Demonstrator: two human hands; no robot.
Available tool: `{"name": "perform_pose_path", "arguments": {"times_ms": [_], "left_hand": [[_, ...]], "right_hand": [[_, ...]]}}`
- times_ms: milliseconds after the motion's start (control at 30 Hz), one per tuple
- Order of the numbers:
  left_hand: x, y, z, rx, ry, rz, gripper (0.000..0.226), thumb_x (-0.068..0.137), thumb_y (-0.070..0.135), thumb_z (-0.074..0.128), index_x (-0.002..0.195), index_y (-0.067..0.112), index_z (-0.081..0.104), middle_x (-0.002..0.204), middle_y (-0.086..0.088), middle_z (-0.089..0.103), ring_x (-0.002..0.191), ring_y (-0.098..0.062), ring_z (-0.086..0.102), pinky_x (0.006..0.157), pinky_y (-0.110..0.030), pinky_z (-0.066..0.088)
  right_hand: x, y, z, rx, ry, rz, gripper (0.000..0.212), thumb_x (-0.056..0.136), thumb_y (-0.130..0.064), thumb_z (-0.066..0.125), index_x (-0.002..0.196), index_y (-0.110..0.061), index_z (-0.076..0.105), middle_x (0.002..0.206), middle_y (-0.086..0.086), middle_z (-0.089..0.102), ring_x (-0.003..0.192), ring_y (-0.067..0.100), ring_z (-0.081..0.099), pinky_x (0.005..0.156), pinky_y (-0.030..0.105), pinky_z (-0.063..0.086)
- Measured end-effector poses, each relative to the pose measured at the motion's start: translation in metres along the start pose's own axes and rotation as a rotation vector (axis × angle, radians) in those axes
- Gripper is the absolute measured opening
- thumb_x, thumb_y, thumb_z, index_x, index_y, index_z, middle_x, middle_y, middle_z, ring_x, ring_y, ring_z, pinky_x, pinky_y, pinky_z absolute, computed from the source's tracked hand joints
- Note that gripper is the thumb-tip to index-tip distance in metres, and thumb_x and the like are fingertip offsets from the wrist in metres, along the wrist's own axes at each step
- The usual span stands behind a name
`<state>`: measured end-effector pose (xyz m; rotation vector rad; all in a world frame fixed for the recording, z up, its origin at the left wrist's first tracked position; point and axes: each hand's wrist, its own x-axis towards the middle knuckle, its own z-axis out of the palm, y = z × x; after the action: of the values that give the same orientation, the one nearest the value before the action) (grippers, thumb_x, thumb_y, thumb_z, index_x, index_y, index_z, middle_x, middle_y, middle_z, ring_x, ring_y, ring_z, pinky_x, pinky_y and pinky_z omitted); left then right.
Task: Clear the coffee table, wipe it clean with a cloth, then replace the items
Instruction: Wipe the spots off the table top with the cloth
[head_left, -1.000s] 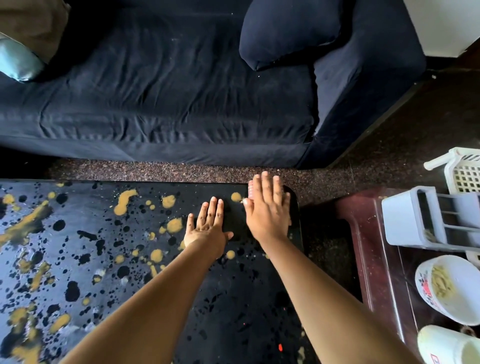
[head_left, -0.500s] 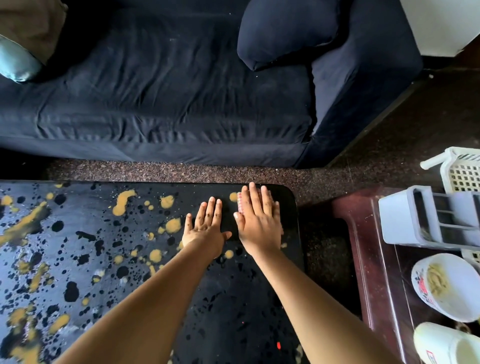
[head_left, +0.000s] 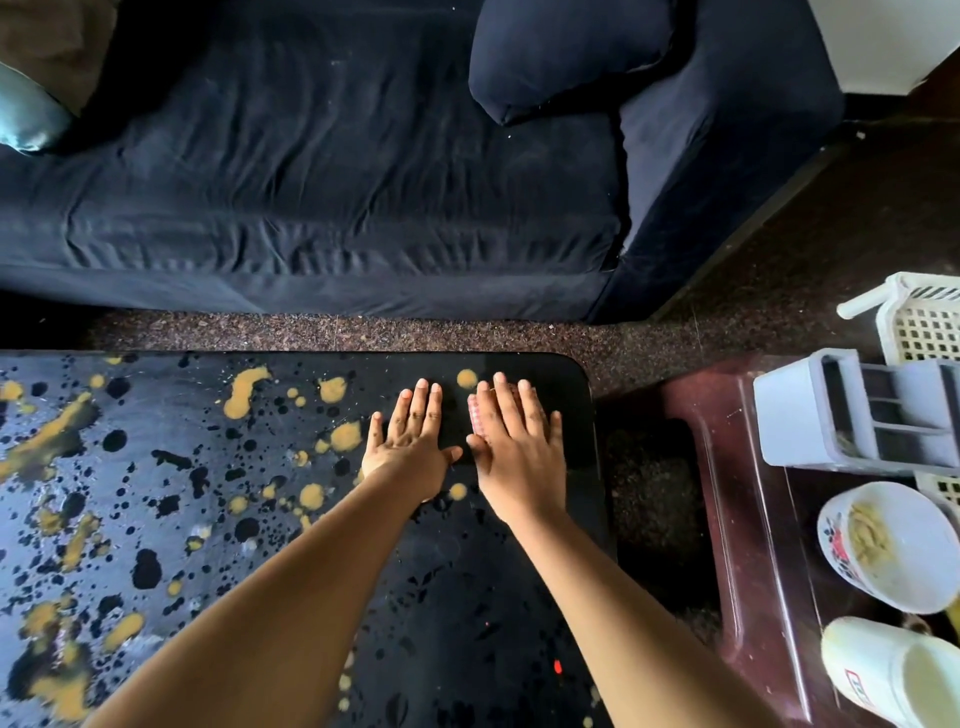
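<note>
Since the earlier frames the right hand (head_left: 514, 452) has drawn back from the far edge of the tabletop (head_left: 156, 426) toward the left hand (head_left: 410, 441), which has kept its place. Both hands lie released, fingers straight. The right presses a checked cloth (head_left: 477, 415), mostly hidden beneath it; the left rests bare just beside.

Probable step: wiping the far right corner. Keep the palm flat, overlap strokes, and lift the left hand, which lies in the path of a leftward stroke.

Right of the right hand, a maroon tabletop (head_left: 727, 467) carries a grey caddy (head_left: 852, 415) and two white tubs (head_left: 888, 545). A sofa (head_left: 311, 182) stands beyond the fingertips.
</note>
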<state>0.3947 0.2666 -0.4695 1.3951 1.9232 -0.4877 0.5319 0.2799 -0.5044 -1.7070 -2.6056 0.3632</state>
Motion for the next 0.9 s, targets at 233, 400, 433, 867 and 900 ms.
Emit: {"name": "perform_pose_path", "arguments": {"times_ms": [233, 400, 433, 867, 900], "left_hand": [[0.002, -0.004, 0.005, -0.018, 0.043, 0.03, 0.073, 0.101, 0.047, 0.025, 0.144, 0.023, -0.028, 0.151, 0.009, -0.035, 0.141, -0.012, -0.028, 0.115, -0.041, -0.012], [0.002, -0.007, 0.01, -0.023, 0.079, 0.037, 0.073, 0.1, 0.049, 0.025, 0.145, 0.025, -0.026, 0.151, 0.009, -0.034, 0.141, -0.01, -0.027, 0.116, -0.04, -0.012], [0.002, -0.006, 0.01, -0.022, 0.083, 0.036, 0.073, 0.1, 0.049, 0.026, 0.146, 0.024, -0.026, 0.152, 0.009, -0.033, 0.141, -0.011, -0.027, 0.116, -0.04, -0.012], [0.004, -0.009, 0.013, -0.031, 0.12, 0.049, 0.073, 0.1, 0.049, 0.027, 0.146, 0.024, -0.024, 0.153, 0.008, -0.031, 0.142, -0.012, -0.025, 0.119, -0.04, -0.008], [0.003, -0.009, 0.013, -0.031, 0.117, 0.05, 0.073, 0.1, 0.049, 0.027, 0.147, 0.024, -0.024, 0.153, 0.008, -0.031, 0.142, -0.012, -0.025, 0.118, -0.04, -0.008]], "right_hand": [[-0.019, 0.052, -0.003, 0.002, 0.07, 0.354, 0.062, 0.092, -0.048, 0.028, 0.149, -0.023, 0.025, 0.157, -0.001, 0.021, 0.143, 0.027, 0.021, 0.107, 0.058, 0.031], [-0.016, 0.01, 0.002, 0.005, 0.07, 0.175, 0.062, 0.091, -0.047, 0.033, 0.147, -0.022, 0.03, 0.155, 0.001, 0.028, 0.141, 0.029, 0.027, 0.106, 0.055, 0.031], [-0.016, 0.012, 0.001, -0.014, 0.057, 0.105, 0.061, 0.092, -0.048, 0.031, 0.147, -0.023, 0.03, 0.155, 0.0, 0.028, 0.14, 0.028, 0.028, 0.105, 0.055, 0.031], [-0.032, 0.009, 0.006, 0.02, 0.082, 0.218, 0.063, 0.09, -0.047, 0.035, 0.146, -0.02, 0.032, 0.154, 0.003, 0.03, 0.14, 0.031, 0.029, 0.104, 0.057, 0.032], [-0.034, 0.01, 0.006, -0.001, 0.07, 0.141, 0.062, 0.09, -0.047, 0.035, 0.146, -0.022, 0.031, 0.154, 0.002, 0.03, 0.14, 0.03, 0.029, 0.104, 0.057, 0.032]]}}
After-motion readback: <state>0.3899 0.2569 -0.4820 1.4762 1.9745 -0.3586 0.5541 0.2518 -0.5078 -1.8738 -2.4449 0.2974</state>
